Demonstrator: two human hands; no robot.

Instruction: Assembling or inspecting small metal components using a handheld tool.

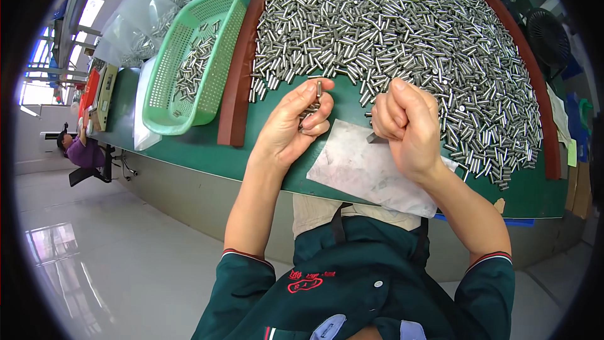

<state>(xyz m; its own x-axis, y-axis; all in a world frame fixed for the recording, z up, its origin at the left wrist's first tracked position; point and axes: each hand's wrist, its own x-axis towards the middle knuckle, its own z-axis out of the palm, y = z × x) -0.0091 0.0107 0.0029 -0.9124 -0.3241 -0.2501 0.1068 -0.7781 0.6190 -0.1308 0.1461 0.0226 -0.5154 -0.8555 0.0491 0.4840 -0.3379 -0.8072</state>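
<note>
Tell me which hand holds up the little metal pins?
The left hand: several metal pins stick up from its fingers. The right hand is a closed fist.

Dark green short-sleeved work shirt, sleeves ending above the elbows; each cuff edged with thin red and white stripes. Red embroidered emblem on the chest, small white button just right of it. Light grey-blue collar patches at the bottom edge. Black strap runs down over beige cloth at the waist. Forearms bare, left hand [296, 123] and right hand [406, 127] ungloved, no rings or watch showing.
</note>
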